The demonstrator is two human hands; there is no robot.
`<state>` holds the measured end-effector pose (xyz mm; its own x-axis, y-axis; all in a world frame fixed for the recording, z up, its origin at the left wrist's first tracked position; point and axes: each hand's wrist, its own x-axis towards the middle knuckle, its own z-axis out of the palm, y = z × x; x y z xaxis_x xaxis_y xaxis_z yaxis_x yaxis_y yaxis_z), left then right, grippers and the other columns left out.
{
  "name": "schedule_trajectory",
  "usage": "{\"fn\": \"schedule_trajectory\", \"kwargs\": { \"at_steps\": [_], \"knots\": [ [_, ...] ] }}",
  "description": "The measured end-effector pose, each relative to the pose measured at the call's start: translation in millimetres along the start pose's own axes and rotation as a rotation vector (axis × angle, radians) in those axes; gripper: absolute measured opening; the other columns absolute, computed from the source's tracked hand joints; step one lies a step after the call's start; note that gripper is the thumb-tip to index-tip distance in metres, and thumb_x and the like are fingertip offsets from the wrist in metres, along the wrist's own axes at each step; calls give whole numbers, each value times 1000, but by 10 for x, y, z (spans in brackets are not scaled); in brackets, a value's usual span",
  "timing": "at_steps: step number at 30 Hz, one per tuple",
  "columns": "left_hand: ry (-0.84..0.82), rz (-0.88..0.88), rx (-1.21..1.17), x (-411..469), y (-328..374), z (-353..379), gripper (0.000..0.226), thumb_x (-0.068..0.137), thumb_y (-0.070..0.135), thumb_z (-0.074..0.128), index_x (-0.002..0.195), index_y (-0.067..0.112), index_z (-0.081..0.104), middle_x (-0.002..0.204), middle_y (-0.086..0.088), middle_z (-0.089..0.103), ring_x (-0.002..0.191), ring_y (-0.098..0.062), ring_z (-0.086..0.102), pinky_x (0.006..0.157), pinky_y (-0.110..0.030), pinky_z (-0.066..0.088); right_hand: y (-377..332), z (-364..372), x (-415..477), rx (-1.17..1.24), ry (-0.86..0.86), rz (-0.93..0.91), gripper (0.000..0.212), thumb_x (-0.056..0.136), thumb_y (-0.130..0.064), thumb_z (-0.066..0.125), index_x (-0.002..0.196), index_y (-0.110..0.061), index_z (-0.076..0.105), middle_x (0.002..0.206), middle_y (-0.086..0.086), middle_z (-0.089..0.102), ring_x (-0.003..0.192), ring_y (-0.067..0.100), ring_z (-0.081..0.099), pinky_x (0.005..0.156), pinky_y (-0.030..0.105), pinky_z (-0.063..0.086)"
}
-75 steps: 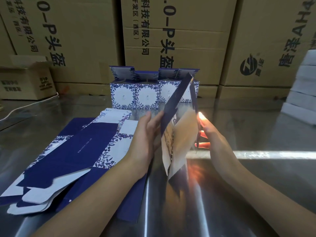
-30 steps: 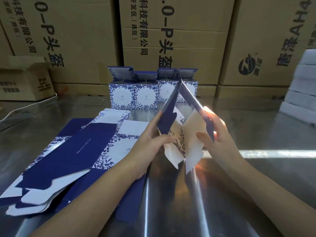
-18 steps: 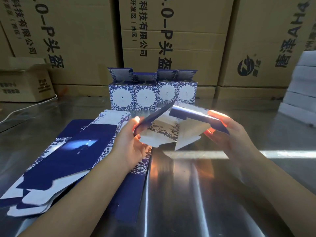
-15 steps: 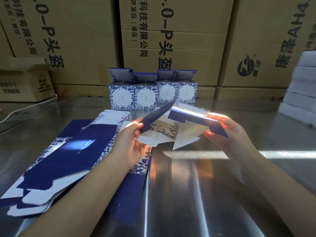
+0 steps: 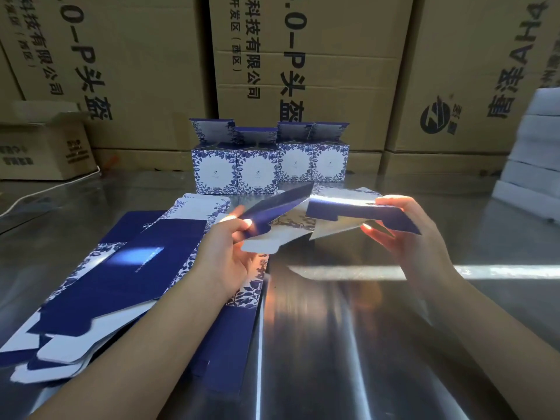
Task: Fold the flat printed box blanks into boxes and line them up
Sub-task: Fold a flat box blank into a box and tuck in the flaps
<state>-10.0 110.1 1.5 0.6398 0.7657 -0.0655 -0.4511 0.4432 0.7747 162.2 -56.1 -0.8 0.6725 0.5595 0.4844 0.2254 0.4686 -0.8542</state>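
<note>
A person's two bare hands hold one partly opened box blank (image 5: 281,205) in the air above a shiny metal table (image 5: 363,328). The left hand (image 5: 227,256) pinches a dark blue flap at the blank's left end between the thumb and fingers (image 5: 238,211). The right hand (image 5: 418,241) grips the blank's right end, with its fingers (image 5: 394,202) curled over a long blue panel and the thumb beneath it.

Between the two sets of fingers the blank gapes open. It shows a white inside and a strip of blue leaf print. White flaps hang just below the fingertips, clear of the table.

Under and to the left of the left fingers, a loose pile of flat blanks (image 5: 121,268), blue and white, lies on the table. Beyond both sets of fingers, four folded boxes (image 5: 257,171) stand side by side in a row with their lids upright. Large brown cartons (image 5: 318,71) rise behind the row.
</note>
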Motion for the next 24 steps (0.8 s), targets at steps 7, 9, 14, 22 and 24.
{"fn": "schedule_trajectory", "kwargs": {
  "at_steps": [7, 9, 14, 22, 24],
  "knots": [
    [-177, -43, 82, -51, -37, 34, 39, 91, 13, 47, 129, 23, 52, 104, -3, 55, 90, -18, 49, 67, -26, 44, 9, 93, -34, -223, -75, 31, 35, 96, -8, 45, 107, -36, 63, 103, -26, 66, 95, -1, 64, 85, 35, 55],
    [-240, -23, 195, -78, -48, 53, 37, 93, 23, 45, 130, 25, 53, 100, -3, 53, 78, -12, 49, 60, -24, 44, 27, 109, -55, -243, -116, 32, 39, 92, -10, 49, 110, -42, 59, 108, -29, 63, 98, -3, 62, 83, 33, 56],
    [-402, -42, 332, -140, -62, 96, 52, 97, 49, 24, 134, 25, 52, 79, 11, 67, 55, 0, 58, 50, -16, 46, 57, 184, -114, -300, -212, 52, 45, 87, -15, 46, 119, -47, 48, 118, -32, 54, 114, 1, 56, 80, 20, 53],
    [-619, -53, 357, -299, -148, 216, 77, 84, 65, 17, 142, 20, 41, 145, 6, 46, 134, -11, 40, 84, -25, 51, 46, 296, -283, -388, -375, -27, 75, 76, -9, 42, 140, -46, 36, 141, -26, 43, 127, -2, 44, 101, 36, 42],
    [-633, -44, 341, -309, -160, 222, 79, 81, 67, 19, 142, 22, 41, 145, 9, 44, 137, -13, 35, 97, -35, 45, 46, 312, -294, -389, -408, -34, 76, 76, -8, 43, 145, -38, 32, 147, -21, 39, 132, 0, 39, 96, 25, 44]
  ]
}}
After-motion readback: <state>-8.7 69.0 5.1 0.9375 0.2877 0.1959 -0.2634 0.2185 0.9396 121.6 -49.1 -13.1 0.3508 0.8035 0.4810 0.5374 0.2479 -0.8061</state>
